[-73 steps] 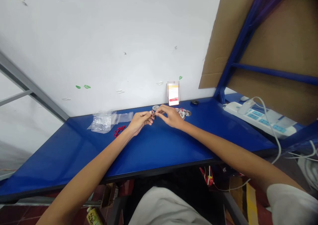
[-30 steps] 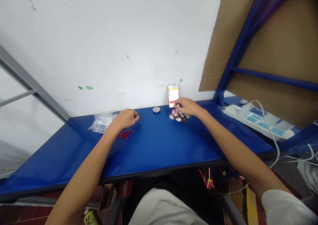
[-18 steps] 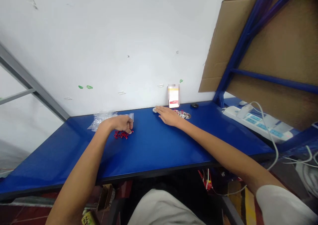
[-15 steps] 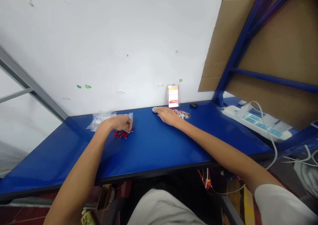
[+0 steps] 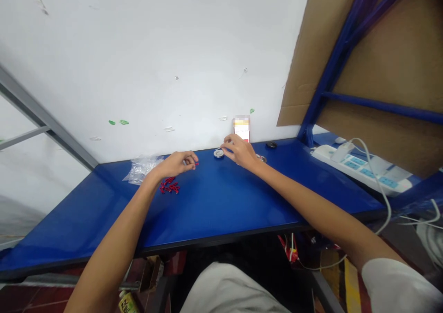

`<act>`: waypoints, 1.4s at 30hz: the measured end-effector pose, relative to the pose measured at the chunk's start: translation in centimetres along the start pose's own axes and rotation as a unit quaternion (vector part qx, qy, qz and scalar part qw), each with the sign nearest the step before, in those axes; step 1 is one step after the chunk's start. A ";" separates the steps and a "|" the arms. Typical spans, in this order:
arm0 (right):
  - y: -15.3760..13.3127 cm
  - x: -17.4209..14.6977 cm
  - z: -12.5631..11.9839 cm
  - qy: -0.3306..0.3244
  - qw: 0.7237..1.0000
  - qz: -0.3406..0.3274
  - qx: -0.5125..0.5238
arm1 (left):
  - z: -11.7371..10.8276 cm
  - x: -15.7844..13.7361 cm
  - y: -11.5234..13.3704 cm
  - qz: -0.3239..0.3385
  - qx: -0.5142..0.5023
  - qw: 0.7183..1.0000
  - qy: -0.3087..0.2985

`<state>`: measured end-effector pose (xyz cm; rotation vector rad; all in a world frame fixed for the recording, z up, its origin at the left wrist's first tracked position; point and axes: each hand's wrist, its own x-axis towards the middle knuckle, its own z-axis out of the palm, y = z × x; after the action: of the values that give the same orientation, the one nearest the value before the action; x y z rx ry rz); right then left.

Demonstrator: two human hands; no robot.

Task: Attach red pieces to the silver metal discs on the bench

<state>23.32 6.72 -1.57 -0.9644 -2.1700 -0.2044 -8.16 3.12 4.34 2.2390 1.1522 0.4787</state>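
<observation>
My left hand [image 5: 178, 163] is raised a little over the blue table, its thumb and fingertips pinching a small red cord loop [image 5: 197, 163]. Below and to its left lies a loose pile of red cord loops [image 5: 170, 186]. Near the wall, my right hand [image 5: 241, 150] pinches the edge of a thin silvery metal disc, seen almost edge-on. Just under those fingertips, round silvery discs [image 5: 218, 154] rest on the table; how many are stacked I cannot tell. Behind my right wrist, more metal discs [image 5: 262, 158] are mostly hidden.
Clear plastic bags [image 5: 140, 169] lie left of my left hand. A phone-like lit screen [image 5: 241, 131] leans on the wall behind my right hand. A black round object [image 5: 271, 144] sits to its right. A white power strip [image 5: 363, 168] with cables occupies the table's right end.
My left hand has risen from the red pile and moved right with one red loop. My right hand has lifted and drawn back slightly from the discs, a thin disc at its fingertips.
</observation>
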 end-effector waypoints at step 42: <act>-4.8 -2.0 1.3 -0.026 0.898 0.132 0.419 | 9.0 2.5 1.0 -0.020 -0.061 0.958 0.278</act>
<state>20.08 2.71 -3.21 -0.7242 -1.8376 0.8339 -1.25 1.83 -1.82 2.0221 1.3872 1.1819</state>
